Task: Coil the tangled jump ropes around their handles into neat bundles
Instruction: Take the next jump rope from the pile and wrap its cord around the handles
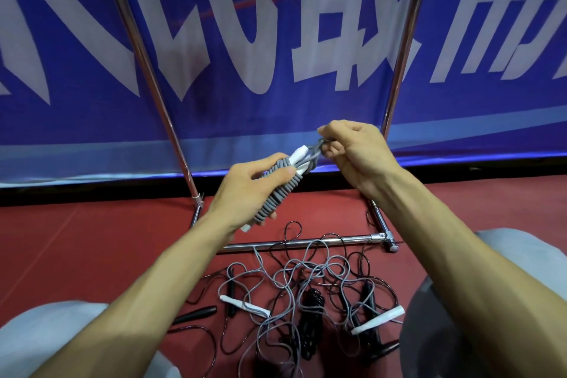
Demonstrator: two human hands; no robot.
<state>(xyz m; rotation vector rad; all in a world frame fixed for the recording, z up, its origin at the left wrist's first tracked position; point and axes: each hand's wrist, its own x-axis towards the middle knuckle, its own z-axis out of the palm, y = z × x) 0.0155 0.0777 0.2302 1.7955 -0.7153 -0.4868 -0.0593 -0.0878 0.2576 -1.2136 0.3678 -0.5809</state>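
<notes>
One coiled grey bundle [277, 193] is held up in front of the person, above the floor [92, 239], its cord wound in tight turns round a pair of white handles. Two white tips are seen at its upper end and one at its lower end.

The left hand [242, 187] is wrapped around the middle of the bundle, with the fingers curled about the coils and the thumb pressed on top. The right hand [352, 150] is closed in a pinch on the free loop of grey cord [319, 147] that leaves the upper end of the bundle.

On the red floor below, one loose grey rope [306, 273] is spread in a tangle, and two white handles are counted there, one on the left [245, 305] and one on the right [379, 319]. Thin black ropes are mixed through it; their number cannot be told. One dark wound bundle [311, 316] lies in the middle of the tangle, and one black handle [196, 314] lies apart at the left.

Behind, one chrome frame [306, 243] with two uprights is seen against a blue banner [214, 86].
</notes>
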